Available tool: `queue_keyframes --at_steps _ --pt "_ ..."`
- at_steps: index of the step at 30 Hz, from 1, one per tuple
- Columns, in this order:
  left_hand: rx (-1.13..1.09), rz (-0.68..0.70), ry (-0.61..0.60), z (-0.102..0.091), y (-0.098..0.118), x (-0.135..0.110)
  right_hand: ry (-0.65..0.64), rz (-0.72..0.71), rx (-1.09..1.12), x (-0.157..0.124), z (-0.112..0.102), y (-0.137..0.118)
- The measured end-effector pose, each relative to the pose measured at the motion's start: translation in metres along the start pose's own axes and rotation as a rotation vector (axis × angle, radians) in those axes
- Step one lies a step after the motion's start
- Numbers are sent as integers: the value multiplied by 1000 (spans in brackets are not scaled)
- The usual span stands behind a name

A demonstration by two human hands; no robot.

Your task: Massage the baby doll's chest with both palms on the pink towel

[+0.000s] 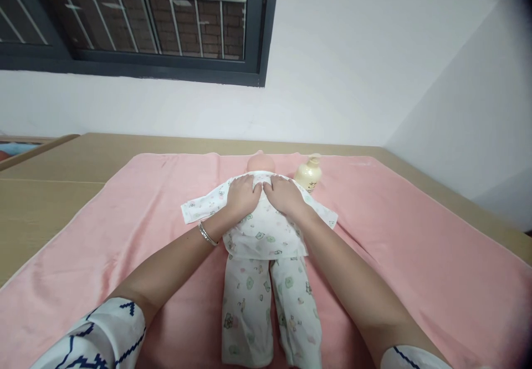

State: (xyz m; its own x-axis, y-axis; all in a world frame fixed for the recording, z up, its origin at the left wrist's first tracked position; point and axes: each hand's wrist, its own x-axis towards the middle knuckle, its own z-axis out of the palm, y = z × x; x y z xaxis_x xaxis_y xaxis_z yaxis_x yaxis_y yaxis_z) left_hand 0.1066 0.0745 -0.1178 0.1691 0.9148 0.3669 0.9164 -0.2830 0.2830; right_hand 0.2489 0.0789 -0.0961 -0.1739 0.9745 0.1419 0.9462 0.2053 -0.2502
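A baby doll [261, 164] lies stretched out with its head at the far end. It wears a white printed long-sleeved top [266, 225] and matching trousers [249, 308]. My left hand [244, 196] rests flat on the upper left of the doll's top, near the shoulder. On the other side, my right hand [285, 195] lies on the top in the same way. Both thumbs point inward and almost meet at the middle. The fingers reach over the shoulders, so their tips are partly hidden. Neither hand holds anything.
Just beyond my right hand stands a pale yellow pump bottle [308, 175]. A pink blanket [166, 236] lies under the doll, over a wooden surface [54, 191]. A white wall [324, 97] and a dark-framed barred window [166, 70] are behind it.
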Motion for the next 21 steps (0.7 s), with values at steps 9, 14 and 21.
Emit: queue_keyframes --at_steps 9,14,21 --pt "167 12 -80 -13 15 -12 -37 -31 -69 -10 -13 -8" --pt "3 -43 -155 -20 2 2 -79 -80 -260 -28 -20 -23" --pt "216 49 -122 -17 23 -14 -26 -36 -51 -5 -8 -2"
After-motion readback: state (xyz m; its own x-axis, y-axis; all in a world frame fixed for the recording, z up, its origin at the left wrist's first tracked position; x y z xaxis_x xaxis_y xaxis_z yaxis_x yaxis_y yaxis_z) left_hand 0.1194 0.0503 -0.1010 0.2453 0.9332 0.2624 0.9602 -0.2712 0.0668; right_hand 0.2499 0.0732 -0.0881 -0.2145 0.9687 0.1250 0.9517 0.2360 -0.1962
